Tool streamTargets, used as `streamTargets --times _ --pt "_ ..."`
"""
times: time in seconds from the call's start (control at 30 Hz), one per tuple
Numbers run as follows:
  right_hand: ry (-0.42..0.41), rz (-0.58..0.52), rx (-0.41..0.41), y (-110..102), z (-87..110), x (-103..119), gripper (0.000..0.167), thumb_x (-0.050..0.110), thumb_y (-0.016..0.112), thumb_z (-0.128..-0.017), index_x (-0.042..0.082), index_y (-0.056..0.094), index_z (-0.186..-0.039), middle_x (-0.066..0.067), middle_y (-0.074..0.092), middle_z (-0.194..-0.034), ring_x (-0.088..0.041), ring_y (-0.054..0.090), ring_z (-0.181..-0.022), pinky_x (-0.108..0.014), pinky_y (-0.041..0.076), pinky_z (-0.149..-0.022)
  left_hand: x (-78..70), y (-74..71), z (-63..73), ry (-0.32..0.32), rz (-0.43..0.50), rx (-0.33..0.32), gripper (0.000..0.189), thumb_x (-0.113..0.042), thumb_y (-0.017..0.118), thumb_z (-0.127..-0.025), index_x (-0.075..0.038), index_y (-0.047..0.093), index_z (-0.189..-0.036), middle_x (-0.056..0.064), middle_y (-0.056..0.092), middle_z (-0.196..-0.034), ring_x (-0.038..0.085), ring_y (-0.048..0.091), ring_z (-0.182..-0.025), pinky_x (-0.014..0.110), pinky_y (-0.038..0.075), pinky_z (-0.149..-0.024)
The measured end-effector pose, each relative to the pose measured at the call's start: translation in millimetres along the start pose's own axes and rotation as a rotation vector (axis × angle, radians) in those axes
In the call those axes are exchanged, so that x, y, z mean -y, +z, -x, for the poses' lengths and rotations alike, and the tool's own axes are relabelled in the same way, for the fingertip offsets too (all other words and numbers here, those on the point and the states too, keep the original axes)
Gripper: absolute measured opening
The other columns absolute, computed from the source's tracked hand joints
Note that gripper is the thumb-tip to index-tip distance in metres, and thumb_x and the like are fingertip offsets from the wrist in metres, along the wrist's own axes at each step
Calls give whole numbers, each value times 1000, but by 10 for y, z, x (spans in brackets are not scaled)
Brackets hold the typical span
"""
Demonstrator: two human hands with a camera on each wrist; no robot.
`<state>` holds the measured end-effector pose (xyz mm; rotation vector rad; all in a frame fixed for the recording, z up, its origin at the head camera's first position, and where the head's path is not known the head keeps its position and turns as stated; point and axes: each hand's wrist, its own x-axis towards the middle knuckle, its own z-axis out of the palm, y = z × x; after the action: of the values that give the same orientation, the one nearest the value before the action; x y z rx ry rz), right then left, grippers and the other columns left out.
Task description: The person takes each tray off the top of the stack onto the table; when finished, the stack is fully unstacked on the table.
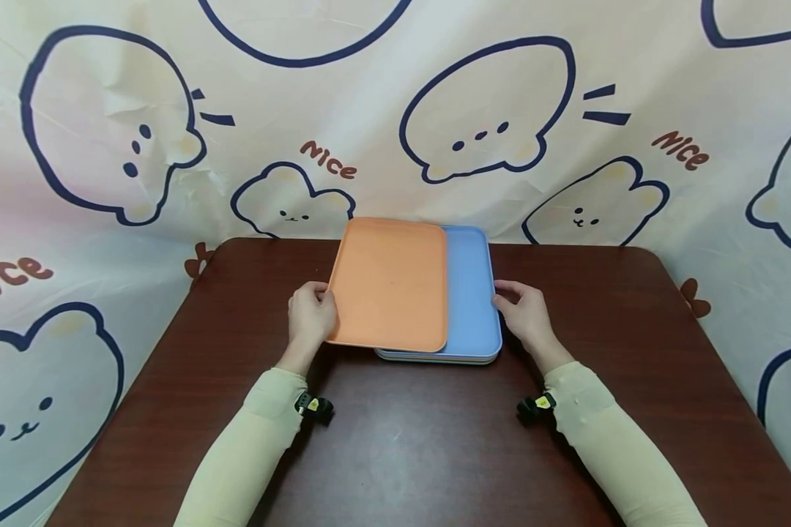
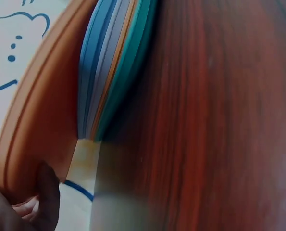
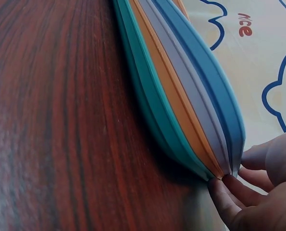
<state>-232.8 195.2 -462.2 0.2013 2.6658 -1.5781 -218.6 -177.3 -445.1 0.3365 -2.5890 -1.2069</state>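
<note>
My left hand (image 1: 312, 313) pinches the left edge of an orange rectangular tray (image 1: 390, 285). This tray lies over the left part of a stack and sticks out past it to the left. In the left wrist view its held side is raised, with the thumb and fingers (image 2: 47, 195) on its edge. On top of the stack is a blue tray (image 1: 472, 293). Below it come a lilac tray (image 3: 193, 94), a second orange tray (image 3: 164, 79) and a teal tray (image 3: 145, 82). My right hand (image 1: 522, 311) holds the stack's right edge between thumb and fingers.
The stack stands on a dark brown wooden table (image 1: 395, 446), near its far edge. Behind the table hangs a pale cloth (image 1: 382, 110) printed with bear outlines. A small black device (image 1: 315, 406) is strapped at the left wrist, another device (image 1: 535, 408) at the right.
</note>
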Motion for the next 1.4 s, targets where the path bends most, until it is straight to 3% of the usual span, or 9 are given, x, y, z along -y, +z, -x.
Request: streamTargets --times 0.17,0.33,0.63,0.83,1.07,1.27,1.4 --pt "5 -1 1 -1 13 9 42 13 61 -110 4 62 -150 -23 64 -149 -33 69 -122 -48 59 -106 123 -124 -27 8 0 -51 30 -12 56 -104 4 77 -118 24 78 -100 39 73 -93 48 56 -83" --pt "-3 6 -4 -4 20 12 41 14 60 -110 4 63 -150 -22 64 -149 -33 69 -122 -48 60 -106 301 -282 -63 1 21 -93 29 -10 56 -103 5 79 -115 25 79 -99 37 72 -89 34 52 -74" --pt "-2 16 3 -8 10 2 42 13 60 -110 3 62 -151 -23 63 -150 -34 68 -125 -51 58 -109 554 -620 -145 -87 74 -130 30 -11 57 -104 5 78 -117 25 77 -103 19 64 -80 17 45 -65" --pt "-3 12 7 -15 3 8 42 13 61 -110 3 62 -150 -23 61 -153 -35 66 -128 -52 57 -111 755 -862 -227 -183 43 -117 34 -15 55 -106 3 76 -125 24 76 -112 22 66 -91 18 45 -67" --pt "6 12 8 -20 8 17 41 13 61 -110 4 63 -150 -22 60 -154 -34 65 -129 -52 57 -111 1058 -1108 -334 -237 -16 -104 39 -18 51 -106 4 74 -129 25 74 -115 26 63 -98 24 45 -72" --pt "10 5 13 -18 17 19 42 13 61 -110 4 62 -151 -21 57 -158 -35 61 -135 -52 55 -114 1253 -1223 -438 -267 -25 -102 41 -20 51 -108 5 73 -132 22 71 -116 27 61 -100 23 45 -70" --pt "15 2 10 -12 19 17 42 13 60 -110 4 62 -151 -21 57 -158 -34 61 -135 -52 55 -113 1319 -1261 -481 -306 -7 -106 43 -22 51 -109 4 71 -137 24 68 -129 30 63 -109 25 49 -74"
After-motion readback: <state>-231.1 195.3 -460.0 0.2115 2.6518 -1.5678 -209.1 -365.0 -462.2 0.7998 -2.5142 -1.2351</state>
